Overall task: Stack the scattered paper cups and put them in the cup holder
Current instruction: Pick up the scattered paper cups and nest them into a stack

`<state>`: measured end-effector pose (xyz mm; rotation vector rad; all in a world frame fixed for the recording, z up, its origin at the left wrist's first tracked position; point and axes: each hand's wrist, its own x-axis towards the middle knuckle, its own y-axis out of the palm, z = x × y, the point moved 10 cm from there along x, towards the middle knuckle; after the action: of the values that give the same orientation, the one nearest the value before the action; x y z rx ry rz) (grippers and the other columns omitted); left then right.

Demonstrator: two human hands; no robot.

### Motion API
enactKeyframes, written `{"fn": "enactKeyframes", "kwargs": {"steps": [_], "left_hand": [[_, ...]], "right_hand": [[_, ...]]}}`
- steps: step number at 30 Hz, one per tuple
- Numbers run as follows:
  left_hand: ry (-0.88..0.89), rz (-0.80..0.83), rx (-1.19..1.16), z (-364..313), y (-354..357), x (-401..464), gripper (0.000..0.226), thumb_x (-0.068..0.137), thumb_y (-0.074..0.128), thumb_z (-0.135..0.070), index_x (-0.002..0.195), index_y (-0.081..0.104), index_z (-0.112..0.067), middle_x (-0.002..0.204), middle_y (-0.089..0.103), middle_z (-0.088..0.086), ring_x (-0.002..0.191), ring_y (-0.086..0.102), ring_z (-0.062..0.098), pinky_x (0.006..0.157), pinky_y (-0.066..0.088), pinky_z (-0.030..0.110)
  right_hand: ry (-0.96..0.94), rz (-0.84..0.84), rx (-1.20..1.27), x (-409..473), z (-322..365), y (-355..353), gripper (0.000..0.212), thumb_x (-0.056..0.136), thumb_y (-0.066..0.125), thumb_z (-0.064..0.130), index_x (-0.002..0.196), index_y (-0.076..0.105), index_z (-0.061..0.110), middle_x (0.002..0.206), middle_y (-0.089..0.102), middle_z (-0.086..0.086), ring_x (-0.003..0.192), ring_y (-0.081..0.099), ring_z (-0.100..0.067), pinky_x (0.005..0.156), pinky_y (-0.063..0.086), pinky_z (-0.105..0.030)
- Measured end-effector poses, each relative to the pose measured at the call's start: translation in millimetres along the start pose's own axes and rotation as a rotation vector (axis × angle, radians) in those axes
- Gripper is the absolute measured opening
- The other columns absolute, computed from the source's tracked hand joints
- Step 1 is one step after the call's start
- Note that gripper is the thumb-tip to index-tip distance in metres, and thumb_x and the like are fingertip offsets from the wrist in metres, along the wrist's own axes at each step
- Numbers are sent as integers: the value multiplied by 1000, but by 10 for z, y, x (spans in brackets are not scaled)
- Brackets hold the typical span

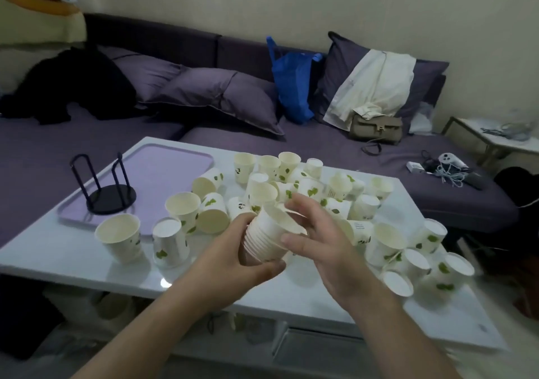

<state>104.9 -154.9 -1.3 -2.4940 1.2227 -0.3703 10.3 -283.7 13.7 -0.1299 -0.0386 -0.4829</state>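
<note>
White paper cups nested into a stack (pixel 267 237) sit in the left hand (pixel 233 250), above the near middle of the table (pixel 73 259). Its fingers curl behind the stack and the thumb wraps the front near the bottom, so the grip is closed round the stack, which tilts with its open mouth up and to the right. The right hand (pixel 318 233) meets the stack at the rim: its thumb lies against the side just under the mouth and its fingers curve over the far edge of the top cup, so it too has hold of the stack.

Loose cups (pixel 294 180) with green leaf prints lie scattered over the table beyond and to the right of the hands, some upright, some upside down, some on their sides, many touching. To the left, one upright cup (pixel 122 237) stands near an inverted cup (pixel 170 241).

Further left a lilac tray (pixel 172 160) lies on the table, and the black holder (pixel 108 190), a round base with upright wire loops, stands on its near end, well apart from the stack.

Behind the table runs a purple sofa (pixel 73 145) with cushions (pixel 221 93), a blue bag (pixel 293 84), a cream garment (pixel 376 84) and a khaki handbag (pixel 376 129).
</note>
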Motion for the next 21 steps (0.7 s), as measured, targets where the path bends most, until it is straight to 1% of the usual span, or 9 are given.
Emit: {"fn": "enactKeyframes", "kwargs": {"steps": [2, 4, 8, 10, 14, 16, 18, 19, 21], "left_hand": [[-2, 14, -14, 44, 40, 12, 58, 86, 91, -34, 130, 55, -46, 107, 71, -25, 87, 72, 1, 68, 60, 21], [-4, 22, -18, 85, 72, 36, 61, 86, 90, -27, 133, 55, -45, 108, 74, -21, 88, 74, 2, 71, 62, 27], [0, 43, 3, 135, 117, 85, 64, 88, 86, -21, 137, 53, -45, 112, 74, -23, 97, 74, 1, 81, 66, 31], [10, 45, -18, 126, 122, 92, 65, 87, 86, -20, 137, 52, -45, 112, 74, -22, 96, 75, 1, 75, 63, 26], [13, 59, -39, 175, 138, 92, 74, 74, 82, -41, 142, 52, -39, 117, 75, -14, 104, 76, 12, 88, 65, 39], [21, 50, -30, 197, 120, 85, 72, 78, 85, -29, 140, 51, -44, 116, 75, -17, 102, 76, 9, 84, 64, 33], [19, 20, -4, 236, 81, 87, 72, 83, 85, -7, 132, 52, -49, 110, 73, -24, 91, 74, -1, 70, 59, 21], [17, -14, -6, 252, 33, 98, 71, 81, 88, -8, 128, 54, -50, 108, 73, -24, 86, 73, -2, 65, 56, 19], [-6, -114, 3, 346, -117, 117, 68, 72, 94, -35, 127, 58, -51, 111, 68, -18, 91, 69, 5, 71, 56, 26]], "right_hand": [[-50, 36, -236, -55, 55, 65, 83, 90, 74, 39, 163, 34, 37, 161, 44, 27, 149, 39, 8, 118, 39, -26], [-58, 188, -485, -109, 2, 287, 84, 98, 69, 47, 167, 22, 42, 167, 28, 34, 151, 24, 17, 125, 27, -23], [-52, 182, -580, -103, -20, 356, 86, 102, 65, 45, 168, 11, 46, 168, 15, 39, 152, 12, 22, 119, 20, -10], [-84, 204, -636, -93, -15, 403, 84, 102, 62, 47, 169, 11, 44, 171, 11, 36, 154, 7, 19, 126, 19, -17], [-78, 267, -673, -69, -100, 469, 83, 100, 59, 49, 170, 14, 41, 172, 12, 33, 155, 6, 17, 132, 18, -28], [-80, 278, -665, -70, -105, 491, 83, 101, 61, 45, 170, 13, 40, 172, 10, 34, 155, 2, 18, 131, 14, -25], [-81, 291, -636, -77, -99, 521, 82, 102, 62, 41, 169, 15, 41, 171, 8, 37, 154, 0, 20, 129, 12, -20], [-84, 280, -615, -79, -85, 512, 81, 102, 63, 40, 169, 17, 42, 170, 9, 38, 154, 1, 20, 128, 11, -17], [-99, 214, -592, -64, -54, 412, 76, 102, 65, 38, 166, 25, 44, 169, 15, 38, 154, 7, 20, 126, 12, -14]]}}
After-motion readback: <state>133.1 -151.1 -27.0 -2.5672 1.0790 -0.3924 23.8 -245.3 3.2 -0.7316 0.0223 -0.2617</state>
